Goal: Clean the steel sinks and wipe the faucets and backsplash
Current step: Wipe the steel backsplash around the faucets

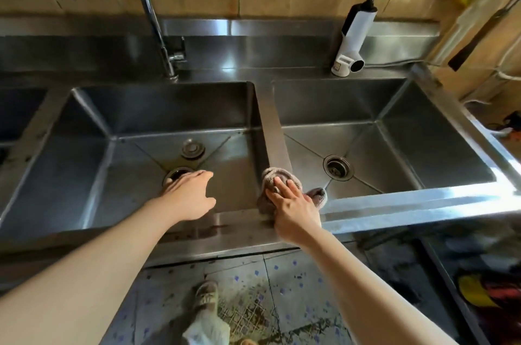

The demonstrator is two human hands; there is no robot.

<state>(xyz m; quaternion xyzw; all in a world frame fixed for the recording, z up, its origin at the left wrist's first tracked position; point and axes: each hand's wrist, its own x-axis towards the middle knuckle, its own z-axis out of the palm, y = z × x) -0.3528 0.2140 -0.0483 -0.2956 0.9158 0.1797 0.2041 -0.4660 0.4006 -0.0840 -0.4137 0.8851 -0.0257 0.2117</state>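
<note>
Right hand (296, 209) flat, fingers straight, pressing grey cloth (277, 179) onto divider (272, 124) between the two steel sinks. Left hand (189, 198) relaxed, holding nothing, hovering over left sink (84, 164).

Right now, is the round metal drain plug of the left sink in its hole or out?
Out. The round metal drain plug lies on the left steel sink's floor, behind the open drain hole.

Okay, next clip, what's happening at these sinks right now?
A person is wiping a steel double sink. The right hand presses a brownish cloth onto the divider between the two basins, near the front rim. The left hand reaches, fingers extended, into the left basin above its open drain, holding nothing. The drain plug lies on the basin floor behind it.
</note>
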